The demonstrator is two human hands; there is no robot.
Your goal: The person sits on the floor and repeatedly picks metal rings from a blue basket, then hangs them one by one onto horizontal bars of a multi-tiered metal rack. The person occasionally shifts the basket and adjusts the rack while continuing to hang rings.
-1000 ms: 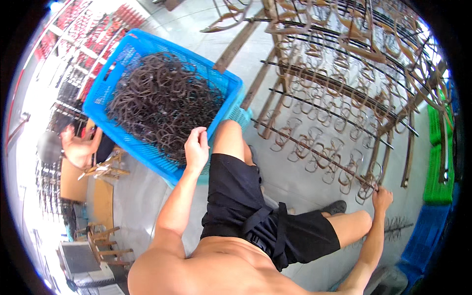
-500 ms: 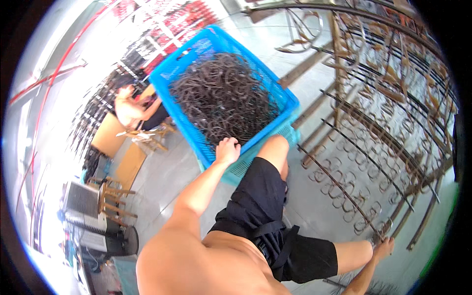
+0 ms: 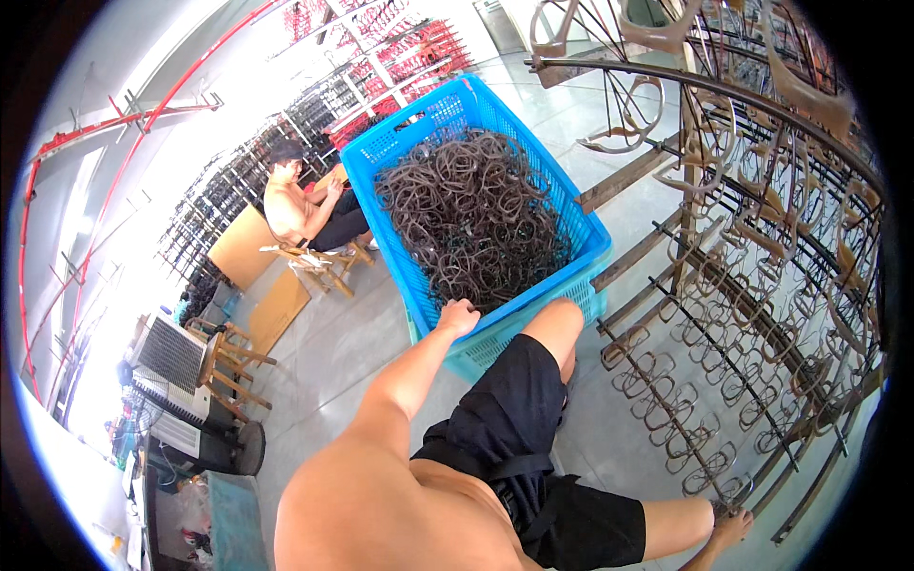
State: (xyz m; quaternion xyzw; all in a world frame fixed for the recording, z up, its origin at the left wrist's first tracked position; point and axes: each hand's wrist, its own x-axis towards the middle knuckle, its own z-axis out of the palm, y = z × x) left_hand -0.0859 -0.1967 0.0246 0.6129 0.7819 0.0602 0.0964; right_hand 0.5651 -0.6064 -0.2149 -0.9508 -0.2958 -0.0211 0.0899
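A blue plastic crate [image 3: 381, 224] full of tangled dark brown loops [image 3: 476, 214] stands in front of me, on top of a paler green-blue crate [image 3: 495, 354]. My left hand [image 3: 459, 317] is closed over the blue crate's near rim, close to its left corner, beside the loops. Far down on the right, my right hand [image 3: 731, 526] has its fingers closed at the near end of a dark rod [image 3: 657, 409] low on a rack. Brown loops [image 3: 671, 443] hang in rows along that rod. The right fingertips are partly hidden.
The rack's upper bars [image 3: 724, 81], with larger brown loops, reach in from the right. A person [image 3: 305, 209] sits on a wooden chair beyond the crate's left side. Flat cardboard [image 3: 279, 309], a wooden stool [image 3: 233, 371] and a boxy grey appliance [image 3: 171, 347] stand left.
My view has shifted, so the crates and the seated person appear farther right and lower. Both my hands keep their places, the left on the crate rim, the right at the rod end.
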